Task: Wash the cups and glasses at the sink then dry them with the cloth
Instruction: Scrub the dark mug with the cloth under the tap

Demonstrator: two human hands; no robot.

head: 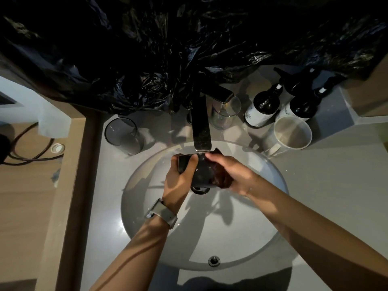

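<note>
Dark cup (201,173) held over sink (262,244), just under tap (201,124). Cup gripped by left hand (178,179), fingers curled round its left end. Dark cloth (220,177) pinched against cup by right hand (235,175); cup's right end hidden. Water hard to make out. Clear glass (123,136) at far left. Second glass (225,114) partly hidden behind tap. White cup (290,133) at far right. Bottles (262,108) partly covered by black plastic (168,49).

Bathroom vanity: round basin (262,238), tap (201,127), pump bottles (264,108), tumblers on counter (336,185).
</note>
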